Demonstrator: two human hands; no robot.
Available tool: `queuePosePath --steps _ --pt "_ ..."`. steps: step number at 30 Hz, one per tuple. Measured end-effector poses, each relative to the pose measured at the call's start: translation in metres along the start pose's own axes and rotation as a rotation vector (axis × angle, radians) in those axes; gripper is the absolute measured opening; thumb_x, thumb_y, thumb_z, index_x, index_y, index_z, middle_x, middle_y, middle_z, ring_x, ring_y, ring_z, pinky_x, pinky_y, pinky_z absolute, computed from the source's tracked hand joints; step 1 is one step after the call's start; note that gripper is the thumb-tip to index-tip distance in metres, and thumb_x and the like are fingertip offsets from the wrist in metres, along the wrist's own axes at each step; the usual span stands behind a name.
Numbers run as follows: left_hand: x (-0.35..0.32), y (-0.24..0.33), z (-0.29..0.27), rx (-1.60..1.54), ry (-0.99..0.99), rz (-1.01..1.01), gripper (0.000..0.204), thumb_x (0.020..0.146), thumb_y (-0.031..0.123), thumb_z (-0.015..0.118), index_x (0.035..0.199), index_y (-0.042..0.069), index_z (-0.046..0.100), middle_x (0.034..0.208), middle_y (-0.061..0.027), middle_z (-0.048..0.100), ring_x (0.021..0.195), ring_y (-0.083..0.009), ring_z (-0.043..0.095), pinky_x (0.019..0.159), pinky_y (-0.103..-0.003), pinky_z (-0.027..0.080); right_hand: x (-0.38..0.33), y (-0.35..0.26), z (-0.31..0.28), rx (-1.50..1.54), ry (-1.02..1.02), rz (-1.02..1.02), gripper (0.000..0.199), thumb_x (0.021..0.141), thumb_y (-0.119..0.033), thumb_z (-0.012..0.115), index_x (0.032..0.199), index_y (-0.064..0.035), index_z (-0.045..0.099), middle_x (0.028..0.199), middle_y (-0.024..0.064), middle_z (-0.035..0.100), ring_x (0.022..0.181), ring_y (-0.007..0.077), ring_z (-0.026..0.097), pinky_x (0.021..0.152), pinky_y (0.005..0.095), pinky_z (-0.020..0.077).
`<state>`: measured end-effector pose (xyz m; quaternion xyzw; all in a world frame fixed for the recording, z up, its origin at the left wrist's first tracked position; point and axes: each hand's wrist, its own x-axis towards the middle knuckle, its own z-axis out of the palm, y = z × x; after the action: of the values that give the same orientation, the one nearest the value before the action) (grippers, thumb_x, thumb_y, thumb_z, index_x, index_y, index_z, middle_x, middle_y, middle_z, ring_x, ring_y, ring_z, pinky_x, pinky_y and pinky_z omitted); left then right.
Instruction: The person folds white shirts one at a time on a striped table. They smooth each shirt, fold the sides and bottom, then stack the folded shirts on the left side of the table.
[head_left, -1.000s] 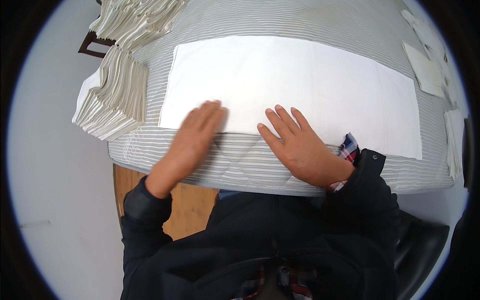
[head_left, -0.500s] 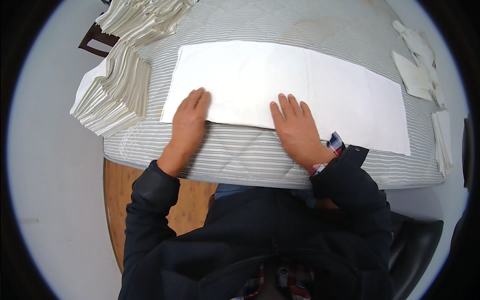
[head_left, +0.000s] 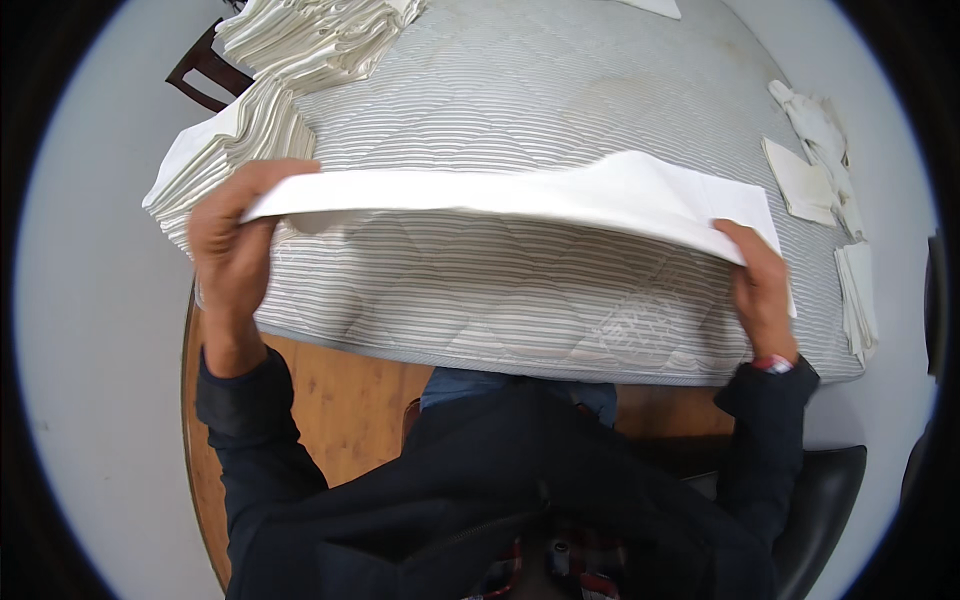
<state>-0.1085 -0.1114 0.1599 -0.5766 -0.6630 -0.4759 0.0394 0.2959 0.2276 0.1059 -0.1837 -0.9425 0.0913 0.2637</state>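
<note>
A long folded white cloth [head_left: 480, 193] is raised off the striped mattress [head_left: 470, 290] along its near edge. My left hand [head_left: 237, 220] pinches its left end, thumb below and fingers above. At the other end, my right hand [head_left: 757, 275] grips the near edge with the fingers on top. Between the hands the cloth sags in a shallow curve, and its far right part appears to rest on the mattress. Just behind my left hand stands a tall stack of folded white cloths [head_left: 225, 140], partly hidden by the hand.
More piled white cloths [head_left: 320, 40] lie at the far left. Along the right edge are a folded cream cloth [head_left: 800, 180], a crumpled white cloth [head_left: 822, 135] and another folded cloth [head_left: 857, 300]. A dark chair [head_left: 208, 68] stands beyond the mattress; a black seat [head_left: 825, 515] is at lower right.
Both hands were lying on or near the flat cloth's front edge. They have spread apart to its two ends, taken hold of it and lifted the near edge.
</note>
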Motion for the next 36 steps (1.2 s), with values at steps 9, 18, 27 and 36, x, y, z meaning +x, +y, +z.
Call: queuePosePath --steps 9,18,27,36 --pt "0.054 0.074 -0.025 0.071 0.202 0.325 0.018 0.098 0.006 0.066 0.111 -0.001 0.077 0.105 -0.0161 0.076 0.088 -0.0219 0.075 0.079 -0.03 0.061 -0.011 -0.033 -0.193 0.049 -0.111 0.237 0.022 0.097 -0.006 0.057 0.109 0.0016 0.073 0.097 0.0142 0.073 0.092 0.0226 0.071 0.086 0.0328 0.0542" --pt "0.097 -0.103 0.008 -0.177 -0.253 -0.698 0.031 0.091 0.021 0.079 0.108 -0.004 0.074 0.085 -0.0055 0.072 0.072 -0.0106 0.066 0.066 -0.027 0.052 0.151 0.056 -0.045 0.014 -0.565 0.475 0.056 0.093 -0.047 0.074 0.131 -0.0052 0.071 0.141 0.0206 0.059 0.131 0.0387 0.055 0.117 0.0489 0.0368" --pt "0.068 -0.216 0.05 0.854 -0.419 -0.588 0.056 0.086 0.014 0.078 0.137 -0.004 0.062 0.123 -0.0301 0.07 0.114 -0.0449 0.068 0.097 -0.047 0.054 0.153 0.104 0.11 0.15 -0.613 0.427 0.037 0.098 -0.029 0.07 0.124 -0.0033 0.071 0.128 0.0152 0.069 0.123 0.0302 0.063 0.106 0.0388 0.047" --pt "0.107 -0.099 0.2 0.405 -0.623 -0.004 0.05 0.09 0.0 0.073 0.138 -0.003 0.059 0.14 -0.0208 0.062 0.131 -0.0398 0.056 0.111 -0.045 0.046 0.013 0.191 0.01 0.076 -0.281 1.013 0.029 0.094 -0.026 0.071 0.107 0.0003 0.076 0.095 0.0123 0.075 0.086 0.0225 0.067 0.081 0.0352 0.0522"
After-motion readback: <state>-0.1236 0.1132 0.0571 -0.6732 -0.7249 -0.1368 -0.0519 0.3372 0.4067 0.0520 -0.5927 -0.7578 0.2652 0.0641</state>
